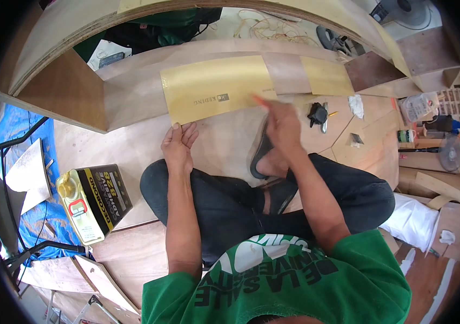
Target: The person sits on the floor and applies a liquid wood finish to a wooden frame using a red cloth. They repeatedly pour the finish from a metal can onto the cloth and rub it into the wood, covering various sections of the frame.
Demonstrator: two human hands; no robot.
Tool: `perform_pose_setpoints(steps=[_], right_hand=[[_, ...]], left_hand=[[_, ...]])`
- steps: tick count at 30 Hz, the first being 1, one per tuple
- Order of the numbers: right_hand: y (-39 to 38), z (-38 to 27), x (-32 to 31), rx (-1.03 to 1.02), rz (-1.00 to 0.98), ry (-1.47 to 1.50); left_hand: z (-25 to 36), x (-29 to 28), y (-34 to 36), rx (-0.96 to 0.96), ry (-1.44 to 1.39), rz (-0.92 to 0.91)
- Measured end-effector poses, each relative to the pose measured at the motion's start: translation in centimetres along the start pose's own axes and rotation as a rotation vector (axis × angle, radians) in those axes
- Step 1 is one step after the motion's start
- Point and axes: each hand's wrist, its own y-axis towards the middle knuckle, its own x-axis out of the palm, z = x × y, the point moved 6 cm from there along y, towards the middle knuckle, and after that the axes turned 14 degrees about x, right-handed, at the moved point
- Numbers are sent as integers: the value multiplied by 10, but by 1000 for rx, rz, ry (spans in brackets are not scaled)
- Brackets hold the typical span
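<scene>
A glossy yellow laminate sheet [213, 89] with dark print lies along a wooden board, its near edge facing me. My left hand [177, 148] pinches the sheet's near left corner between thumb and fingers. Over the sheet's near right end, my right hand [283, 124] is closed on a small orange-red tool [261, 100], its tip at the sheet. Motion blurs that hand, so the tool's exact kind is unclear. A second yellow piece [327, 75] sits further right on the board. To my left stands a rectangular adhesive can [95, 200] with a yellow cap.
A curved plywood frame [294, 8] arches across the far side. Right of my right hand lie a black tape measure [317, 114], a pencil [333, 113] and a white crumpled scrap [356, 106]. Blue sheeting [68, 216] covers the left side. Cords [267, 27] tangle beyond the frame.
</scene>
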Motion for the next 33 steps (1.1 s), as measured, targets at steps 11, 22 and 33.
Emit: perform_pose_setpoints(steps=[11, 22, 33], right_hand=[[-36, 17, 35, 43, 33, 15], [21, 42, 13, 266, 8, -211], [7, 31, 4, 118, 126, 133]], left_hand=[[-6, -5, 4, 6, -26, -4], [-4, -2, 5, 39, 1, -12], [-2, -4, 4, 63, 14, 11]])
